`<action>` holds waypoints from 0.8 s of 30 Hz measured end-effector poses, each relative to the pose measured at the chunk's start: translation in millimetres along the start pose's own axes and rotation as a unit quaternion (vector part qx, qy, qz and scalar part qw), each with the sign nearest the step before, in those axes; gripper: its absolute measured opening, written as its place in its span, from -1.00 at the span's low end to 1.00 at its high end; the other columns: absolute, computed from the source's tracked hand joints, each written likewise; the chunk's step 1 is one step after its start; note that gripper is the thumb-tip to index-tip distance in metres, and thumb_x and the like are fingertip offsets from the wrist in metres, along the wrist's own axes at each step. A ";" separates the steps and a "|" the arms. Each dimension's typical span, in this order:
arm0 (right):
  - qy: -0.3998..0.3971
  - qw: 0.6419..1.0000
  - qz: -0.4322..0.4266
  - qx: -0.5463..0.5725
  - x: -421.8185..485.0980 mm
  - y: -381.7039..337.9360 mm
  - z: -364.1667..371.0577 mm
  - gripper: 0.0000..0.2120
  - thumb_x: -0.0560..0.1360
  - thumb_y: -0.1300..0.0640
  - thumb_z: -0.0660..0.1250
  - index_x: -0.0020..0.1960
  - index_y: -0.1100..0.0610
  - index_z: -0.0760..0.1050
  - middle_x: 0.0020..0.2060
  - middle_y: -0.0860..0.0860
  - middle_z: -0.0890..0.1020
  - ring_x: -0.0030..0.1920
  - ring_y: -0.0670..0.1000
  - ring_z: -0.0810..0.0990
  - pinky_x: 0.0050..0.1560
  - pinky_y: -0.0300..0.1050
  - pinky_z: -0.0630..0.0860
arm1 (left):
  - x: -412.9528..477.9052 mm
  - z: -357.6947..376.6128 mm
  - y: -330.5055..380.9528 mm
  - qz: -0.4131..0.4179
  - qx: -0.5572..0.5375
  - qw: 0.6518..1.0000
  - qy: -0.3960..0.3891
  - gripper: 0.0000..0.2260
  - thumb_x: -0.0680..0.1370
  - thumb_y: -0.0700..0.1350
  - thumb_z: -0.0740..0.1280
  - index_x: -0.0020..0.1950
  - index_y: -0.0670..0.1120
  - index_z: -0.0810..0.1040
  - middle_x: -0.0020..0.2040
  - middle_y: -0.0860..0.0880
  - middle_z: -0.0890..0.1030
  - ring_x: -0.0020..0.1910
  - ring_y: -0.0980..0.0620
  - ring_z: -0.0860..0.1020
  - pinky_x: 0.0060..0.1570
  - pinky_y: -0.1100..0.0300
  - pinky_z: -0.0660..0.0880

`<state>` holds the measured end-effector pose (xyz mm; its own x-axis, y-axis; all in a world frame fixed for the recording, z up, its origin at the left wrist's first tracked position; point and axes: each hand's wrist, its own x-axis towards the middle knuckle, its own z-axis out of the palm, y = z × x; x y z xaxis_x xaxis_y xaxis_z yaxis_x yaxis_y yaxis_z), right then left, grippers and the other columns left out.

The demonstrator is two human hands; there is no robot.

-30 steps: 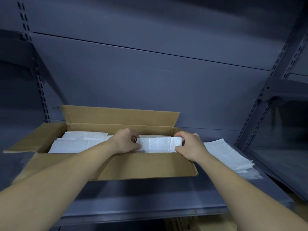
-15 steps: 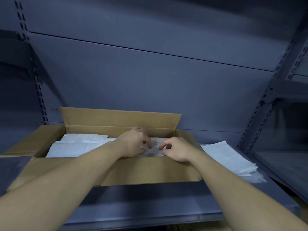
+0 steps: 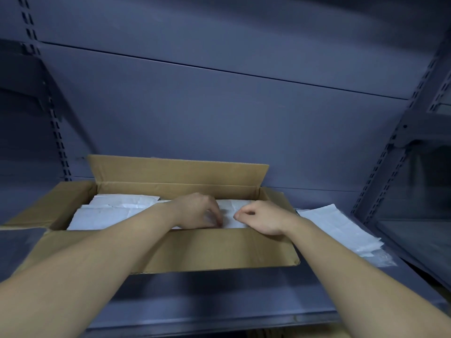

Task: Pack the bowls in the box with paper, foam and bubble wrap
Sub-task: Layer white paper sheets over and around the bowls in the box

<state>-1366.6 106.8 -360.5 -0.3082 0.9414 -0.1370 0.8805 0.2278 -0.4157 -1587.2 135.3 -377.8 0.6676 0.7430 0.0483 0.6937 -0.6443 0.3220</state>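
- Shelf (image 3: 219, 296): grey-blue metal with a plain back panel (image 3: 219, 113). It carries everything here.
- Box (image 3: 207, 250): brown cardboard, open, standing on the shelf just left of the middle. Its 12 o'clock flap stands upright, while the 9 and 6 o'clock flaps are folded outward.
- Paper (image 3: 109, 215): creased white sheets lying in layers inside the box and covering what is below.
- Sheets (image 3: 341, 225): a loose white stack flat on the shelf at the box's 3 o'clock, just beside it. Something clear shows under its 5 o'clock edge.
- Left hand (image 3: 195, 211): inside the box toward 3 o'clock, with curled fingers touching the paper.
- Right hand (image 3: 264, 218): just at the left hand's 3 o'clock, close but apart from it, fingers curled, fingertips at the paper. I cannot tell whether either hand pinches the paper or only presses it.
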 end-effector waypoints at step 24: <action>-0.013 0.999 0.036 0.017 -5.4 -8.7 10.7 -0.43 0.64 -0.26 -0.09 0.15 -0.05 0.64 0.19 -0.07 0.60 0.19 -0.04 0.51 0.22 -0.12 0.38 | -5.6 -0.9 14.3 -0.117 -0.049 0.991 -0.029 -0.64 0.55 0.17 0.23 -0.19 -0.06 0.64 -0.17 -0.07 0.62 -0.19 -0.03 0.54 -0.02 -0.03 0.51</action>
<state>-1376.5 97.0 -365.7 -0.2535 0.9483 -0.1911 0.8882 0.1499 -0.4343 -1581.3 122.1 -372.6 0.5077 0.8565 -0.0932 0.8040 -0.4321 0.4085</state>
